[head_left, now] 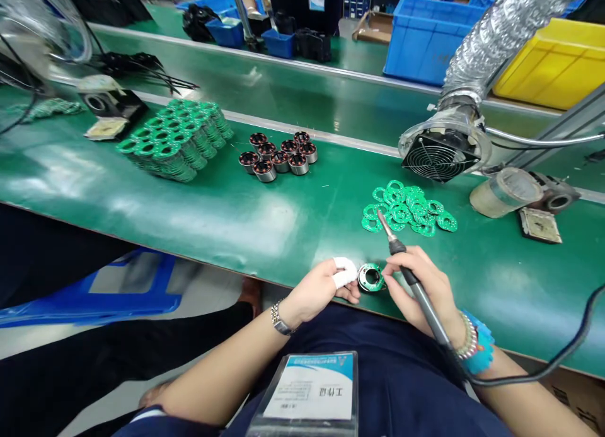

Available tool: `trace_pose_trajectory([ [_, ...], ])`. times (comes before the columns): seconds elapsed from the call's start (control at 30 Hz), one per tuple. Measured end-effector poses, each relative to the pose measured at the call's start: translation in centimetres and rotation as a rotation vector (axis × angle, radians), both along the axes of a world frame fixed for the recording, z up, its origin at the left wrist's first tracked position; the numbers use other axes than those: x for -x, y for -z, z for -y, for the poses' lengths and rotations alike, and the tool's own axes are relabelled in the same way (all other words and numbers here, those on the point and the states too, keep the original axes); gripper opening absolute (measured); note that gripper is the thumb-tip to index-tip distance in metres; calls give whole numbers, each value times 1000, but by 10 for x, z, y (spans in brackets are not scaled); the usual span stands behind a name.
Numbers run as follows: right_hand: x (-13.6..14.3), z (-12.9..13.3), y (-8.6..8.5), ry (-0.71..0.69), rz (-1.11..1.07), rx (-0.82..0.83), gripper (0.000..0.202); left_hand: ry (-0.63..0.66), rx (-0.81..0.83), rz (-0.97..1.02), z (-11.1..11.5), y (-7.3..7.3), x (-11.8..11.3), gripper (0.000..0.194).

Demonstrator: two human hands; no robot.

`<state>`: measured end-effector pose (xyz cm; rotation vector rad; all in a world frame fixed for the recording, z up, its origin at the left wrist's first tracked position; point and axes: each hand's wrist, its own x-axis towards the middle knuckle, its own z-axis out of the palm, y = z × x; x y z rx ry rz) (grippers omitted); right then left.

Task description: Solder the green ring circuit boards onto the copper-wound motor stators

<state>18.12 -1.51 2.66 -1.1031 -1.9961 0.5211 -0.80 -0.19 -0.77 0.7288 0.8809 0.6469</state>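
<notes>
A small round motor stator with a green ring-shaped circuit board on top sat at the near edge of the green worktop, directly in front of the person. The left hand (two fingers wrapped in white tape) pinched its left rim, and the right hand's fingertips touched its right rim, so the part lay between the two hands. That right hand was also closed around a soldering iron, whose tip pointed up and away from the part.

The stator looked compact, rigid and fairly dense for its size, with fine copper windings and a thin board that seemed delicate; its metal outer rim appeared the safest place to take hold.

Farther back lay loose green ring boards, a cluster of bare stators and stacked boards.
</notes>
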Motion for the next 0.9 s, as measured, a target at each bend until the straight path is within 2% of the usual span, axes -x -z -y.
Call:
trace_pose_trajectory([
  [0.13, -13, 13, -7, -40, -74, 147, 24, 39, 7, 10, -3, 0, 2, 19],
  [0.27, -21, 18, -13, -116, -116, 102, 33, 65, 4, -1, -4, 1, 3, 20],
  [0.4, -26, 19, -16, -79, -175, 171, 25, 81, -8, -17, -5, 3, 4, 22],
  [0.53, -28, 19, -11, -47, -193, 238, 22, 89, -12, -18, -6, 3, 4, 21],
  [0.9, -26, 16, -10, -53, -169, 241, 19, 85, -22, -33, -5, 1, 4, 20],
])
